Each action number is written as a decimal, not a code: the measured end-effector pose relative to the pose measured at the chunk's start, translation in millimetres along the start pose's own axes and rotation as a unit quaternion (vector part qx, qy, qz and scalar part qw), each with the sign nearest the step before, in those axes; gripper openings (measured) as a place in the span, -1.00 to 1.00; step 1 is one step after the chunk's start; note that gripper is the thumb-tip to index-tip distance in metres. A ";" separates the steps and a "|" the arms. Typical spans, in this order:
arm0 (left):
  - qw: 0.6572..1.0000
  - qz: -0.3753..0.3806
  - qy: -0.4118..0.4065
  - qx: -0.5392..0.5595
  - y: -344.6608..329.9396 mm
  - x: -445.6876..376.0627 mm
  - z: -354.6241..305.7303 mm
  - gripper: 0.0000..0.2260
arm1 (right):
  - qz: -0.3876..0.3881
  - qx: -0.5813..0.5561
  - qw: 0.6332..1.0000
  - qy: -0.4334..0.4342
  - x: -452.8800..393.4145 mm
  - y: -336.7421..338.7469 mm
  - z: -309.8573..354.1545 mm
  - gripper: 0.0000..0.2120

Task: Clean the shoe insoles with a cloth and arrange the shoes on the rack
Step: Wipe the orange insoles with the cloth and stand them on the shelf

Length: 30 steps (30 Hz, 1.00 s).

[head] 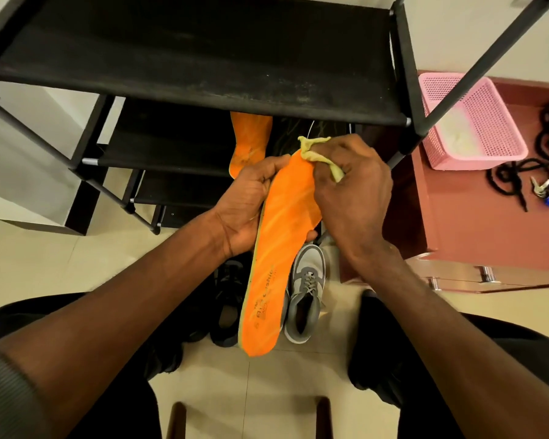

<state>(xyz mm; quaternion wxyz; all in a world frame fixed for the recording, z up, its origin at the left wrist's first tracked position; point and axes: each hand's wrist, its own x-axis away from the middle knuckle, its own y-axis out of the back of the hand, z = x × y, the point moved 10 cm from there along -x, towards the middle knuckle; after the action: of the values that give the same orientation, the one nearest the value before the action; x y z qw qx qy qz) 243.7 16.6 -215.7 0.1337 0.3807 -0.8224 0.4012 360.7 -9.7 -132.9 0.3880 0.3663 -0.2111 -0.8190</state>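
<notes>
- The left hand [246, 205] is curled round the upper edge of an orange insole [279, 255], thumb along its left rim, fingertips showing under its right side.
- The right hand [351, 191] is clenched on a bunched yellow cloth [311, 152], pressing it against the insole's toe end.
- Both forearms reach forward from the lower corners and meet in mid-frame, above the floor.
- The insole's long axis runs near-vertical in view: toe up toward the rack [203, 74], heel down toward the person, printed face up.
- A second orange insole [249, 137] lies on a lower shelf.
- A grey shoe [306, 293] and a black shoe [227, 305] stand on the floor beneath.
</notes>
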 end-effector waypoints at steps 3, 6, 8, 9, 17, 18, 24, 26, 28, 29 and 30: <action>1.000 -0.014 0.010 -0.004 5.2 -0.9 1.4 -0.61 | 0.025 -0.012 0.999 0.042 4.3 -2.9 8.8 -0.77; 1.000 -0.018 0.010 -0.015 1.8 0.2 2.7 -0.64 | -0.024 0.009 0.999 -0.032 -4.8 7.6 -11.6 -0.75; 1.000 -0.021 0.002 -0.009 4.6 -1.0 1.3 -0.62 | 0.020 -0.007 0.999 0.029 0.8 -4.8 8.8 -0.75; 1.000 -0.020 0.000 -0.007 5.2 -0.4 -0.4 -0.61 | 0.040 -0.008 0.997 0.061 5.3 -8.8 18.5 -0.76; 1.000 -0.018 -0.001 -0.022 3.1 1.6 -0.3 -0.59 | 0.028 0.008 0.999 0.043 3.6 -0.8 14.5 -0.74; 1.000 -0.018 -0.001 -0.018 3.0 0.9 -1.1 -0.59 | 0.027 0.010 0.998 0.049 4.4 -0.2 15.8 -0.75; 1.000 -0.008 -0.008 -0.016 0.5 -1.3 0.3 -0.60 | 0.016 0.028 0.999 0.031 1.8 0.1 14.5 -0.74; 1.000 -0.011 0.000 -0.017 2.1 -2.7 3.1 -0.62 | 0.010 0.045 0.999 0.029 3.5 1.8 13.3 -0.74; 1.000 -0.017 0.005 -0.020 2.7 -4.1 6.6 -0.61 | -0.030 0.045 0.998 -0.035 -1.1 11.6 -5.6 -0.73; 1.000 -0.020 0.002 -0.017 3.6 -4.6 6.3 -0.60 | -0.036 0.039 0.998 -0.043 -2.9 12.5 -8.6 -0.72; 1.000 -0.022 -0.004 -0.011 4.0 -4.0 4.6 -0.59 | -0.025 0.032 0.999 -0.023 -2.8 9.2 -3.8 -0.72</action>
<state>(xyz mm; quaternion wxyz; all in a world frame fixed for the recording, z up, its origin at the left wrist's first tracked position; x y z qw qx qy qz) 243.9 16.8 -223.0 0.1431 0.3985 -0.8188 0.3877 369.2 -13.3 -128.3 0.3505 0.3651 -0.2371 -0.8292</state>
